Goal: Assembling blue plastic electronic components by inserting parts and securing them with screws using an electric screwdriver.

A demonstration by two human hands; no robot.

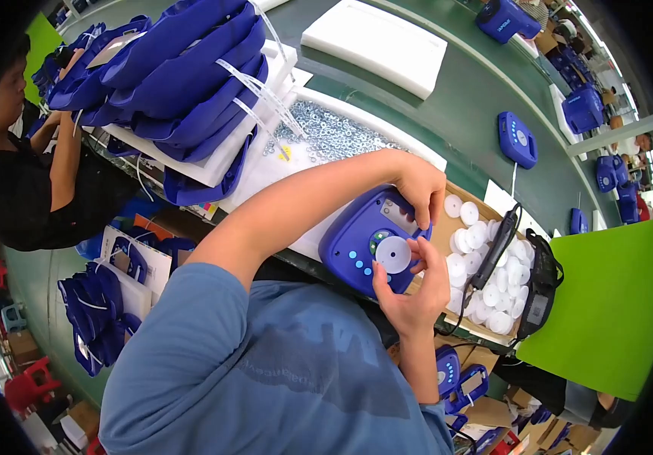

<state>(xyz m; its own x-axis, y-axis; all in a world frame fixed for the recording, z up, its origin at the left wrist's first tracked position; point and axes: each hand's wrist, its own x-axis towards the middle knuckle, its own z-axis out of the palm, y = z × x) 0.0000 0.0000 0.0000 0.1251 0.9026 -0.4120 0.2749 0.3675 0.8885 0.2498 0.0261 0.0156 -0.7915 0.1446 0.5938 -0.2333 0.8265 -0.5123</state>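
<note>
One white disc (393,256), smooth and round with a small dark centre hole, pinched near its rim between thumb and fingers of the right hand (421,292), over the face of a blue plastic casing (338,241). Whether touching that face or just above it, cannot tell. At the casing's far right edge, the left hand (423,189), arched over, fingers bent downward; whether gripping or only resting, cannot tell. On the casing, glossy and round-cornered, light-blue round buttons (361,264) and a green part (376,238) partly behind the disc.

Just to the right, a cardboard box (458,192) full of loose white discs (499,284), with a slim black tool (498,246) lying across. Beyond the left forearm, a white tray (411,149) of small shiny metal pieces (334,125); left of it, stacked blue shells (182,76). Farther off, a dull green worktop (470,95) bearing a white foam slab (376,45). At far left, a co-worker in black (31,197).
</note>
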